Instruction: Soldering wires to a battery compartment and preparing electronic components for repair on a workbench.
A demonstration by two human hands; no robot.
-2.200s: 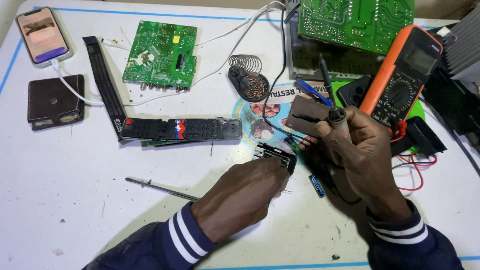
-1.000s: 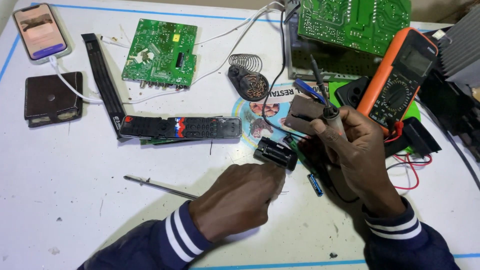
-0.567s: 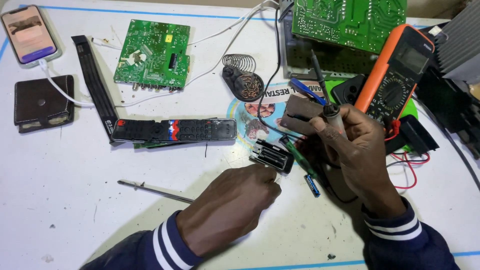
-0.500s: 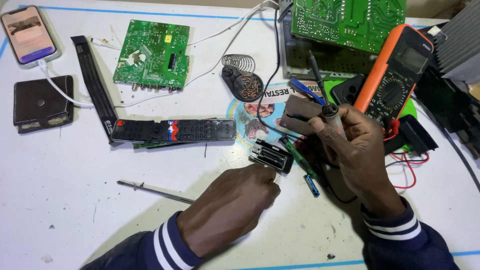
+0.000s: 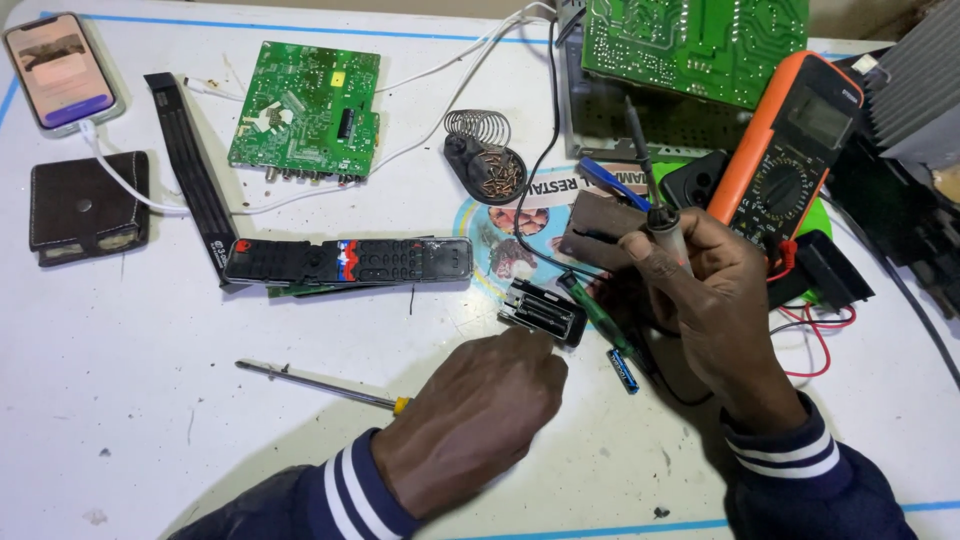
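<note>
Right hand [image 5: 715, 300] grip closed around soldering iron [image 5: 650, 190]; left hand [image 5: 480, 415] touches black battery holder [image 5: 542, 312].

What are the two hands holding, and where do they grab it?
The right hand grips a soldering iron by its handle, tip up. The left hand fingers pinch the near edge of a small black battery holder.
</note>
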